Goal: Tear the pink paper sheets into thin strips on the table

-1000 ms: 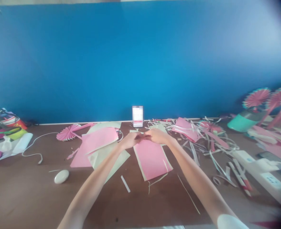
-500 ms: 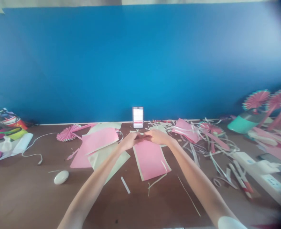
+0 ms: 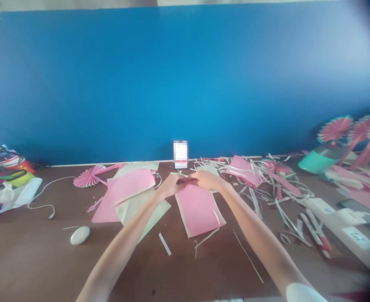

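While both bare forearms reach forward over a brown table (image 3: pixel 40 264), the left hand (image 3: pixel 173 185) and right hand (image 3: pixel 204 179) come together at the far edge of a pink sheet (image 3: pixel 197 209). Their fingers are bent and drawn narrow, tips nearly meeting; whether they pinch the paper cannot be told. Just beyond stands a phone-like device (image 3: pixel 181 155), its lit screen pixelated, so any writing is unreadable. At the right, a green-and-dark container (image 3: pixel 319 161) sits near pleated pink fans (image 3: pixel 335 129); whether their stems stand inside is unclear. The sheet lies on the table between the forearms, roughly rectangular and slightly turned, with pale borders along its visible edges and a thin white sliver near its close right corner. Pink and cream papers (image 3: pixel 131 185) overlap to the left; tangled pale strips (image 3: pixel 256 203) spread to the right.
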Available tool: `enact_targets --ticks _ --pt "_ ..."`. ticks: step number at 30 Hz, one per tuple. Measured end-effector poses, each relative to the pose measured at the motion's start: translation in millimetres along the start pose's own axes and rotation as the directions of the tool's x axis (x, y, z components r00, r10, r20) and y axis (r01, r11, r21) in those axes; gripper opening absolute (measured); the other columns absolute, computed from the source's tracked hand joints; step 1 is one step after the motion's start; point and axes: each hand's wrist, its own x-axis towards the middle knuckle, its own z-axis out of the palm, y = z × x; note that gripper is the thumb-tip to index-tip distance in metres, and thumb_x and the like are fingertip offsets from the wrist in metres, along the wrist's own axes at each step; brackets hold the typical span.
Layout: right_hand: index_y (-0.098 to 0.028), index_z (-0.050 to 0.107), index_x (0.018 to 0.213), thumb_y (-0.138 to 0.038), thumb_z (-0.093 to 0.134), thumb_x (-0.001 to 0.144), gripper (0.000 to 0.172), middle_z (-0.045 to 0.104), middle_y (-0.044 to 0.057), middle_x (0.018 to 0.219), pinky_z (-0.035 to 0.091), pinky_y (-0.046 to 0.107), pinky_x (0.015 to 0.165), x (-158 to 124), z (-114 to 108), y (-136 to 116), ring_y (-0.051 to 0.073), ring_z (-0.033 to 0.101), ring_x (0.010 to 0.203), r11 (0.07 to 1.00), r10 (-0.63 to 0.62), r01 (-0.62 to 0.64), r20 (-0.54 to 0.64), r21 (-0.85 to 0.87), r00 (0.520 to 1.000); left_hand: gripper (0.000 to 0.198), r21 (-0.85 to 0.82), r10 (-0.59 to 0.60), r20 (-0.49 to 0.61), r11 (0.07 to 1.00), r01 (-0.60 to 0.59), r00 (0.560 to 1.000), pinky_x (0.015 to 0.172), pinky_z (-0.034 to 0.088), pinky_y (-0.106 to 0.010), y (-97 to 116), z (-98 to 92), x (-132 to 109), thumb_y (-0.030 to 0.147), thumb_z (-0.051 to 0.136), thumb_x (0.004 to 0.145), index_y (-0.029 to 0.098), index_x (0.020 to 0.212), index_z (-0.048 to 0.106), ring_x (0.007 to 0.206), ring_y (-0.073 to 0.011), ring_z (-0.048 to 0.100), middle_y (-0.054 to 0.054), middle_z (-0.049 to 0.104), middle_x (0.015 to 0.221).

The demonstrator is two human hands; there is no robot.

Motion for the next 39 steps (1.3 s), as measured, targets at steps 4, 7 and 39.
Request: enact_targets --ticks 4,7,39 --pt "-0.027 0.067 0.101 -0.029 0.046 0.089 0.024 0.069 0.003 0.094 0.036 0.025 0.065 1 2 0 0.019 0.061 0.081 1.0 -0.015 0.015 0.008 -0.026 1.0 0.02 0.007 -0.034 0.014 0.999 0.034 0.999 0.064 0.039 -0.024 0 2.6 0 0.027 0.05 0.081 0.017 0.083 0.067 0.07 -0.0153 0.058 -0.002 0.067 0.083" --pt "-0.025 0.067 0.093 -0.031 0.044 0.09 0.024 0.068 0.003 0.084 0.033 0.024 0.058 1 1 -1 0.016 0.058 0.071 0.999 0.006 -0.006 -0.006 -0.052 1.0 0.025 0.011 -0.051 -0.015 0.999 0.051 0.999 0.064 0.039 -0.025 5 2.4 -1 0.032 0.048 0.084 0.017 0.085 0.067 0.072 -0.0158 0.058 -0.003 0.066 0.083" --pt "-0.019 0.059 0.071 -0.05 0.046 0.085 0.037 0.055 -0.002 0.062 0.028 0.024 0.055 -13 -26 14 0.012 0.046 0.057 0.995 0.094 -0.091 -0.054 0.052 0.994 0.026 -0.051 -0.081 0.123 0.995 0.088 0.989 0.067 0.039 -0.026 -8 -23.1 -6 0.038 0.051 0.082 0.018 0.085 0.067 0.08 -0.0196 0.058 -0.005 0.066 0.091"
